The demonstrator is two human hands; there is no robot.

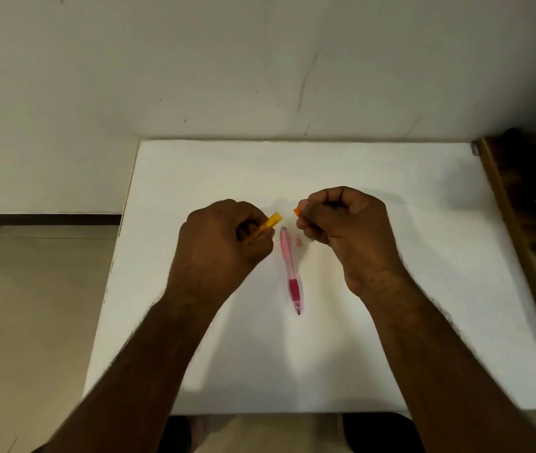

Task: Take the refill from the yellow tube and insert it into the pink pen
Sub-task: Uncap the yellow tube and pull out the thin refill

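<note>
Item: refill transfer, tube to pen.

Left hand (224, 243): fingers curled round the yellow tube (266, 225), flat-sided, translucent plastic, its open squared end pointing toward the other hand. No refill is visible; it is presumably inside the tube.

Right hand (341, 220): closed in a fist, pinching a small orange cap (296, 210), only its tip showing. Both hands hover over the middle of the worktop (390, 322), near each other but apart.

Pink pen (291, 269): lies on the worktop centre between the hands, lengthwise toward the near edge, tip nearest. Clear pink barrel, darker opaque grip, slim, rounded. A small pale pink piece (298, 240) lies just beside its far end, probably a loose part of the pen.

Worktop: white, matte, flat, square-cornered.

Risks, as judged:
- Tube tipped too far, thin refill slides out and rolls off an edge.
- Round pen rolls if a wrist brushes it.
- Small loose piece and cap easily knocked away or mislaid.
- Thin refill may bend if forced in off-axis.
</note>
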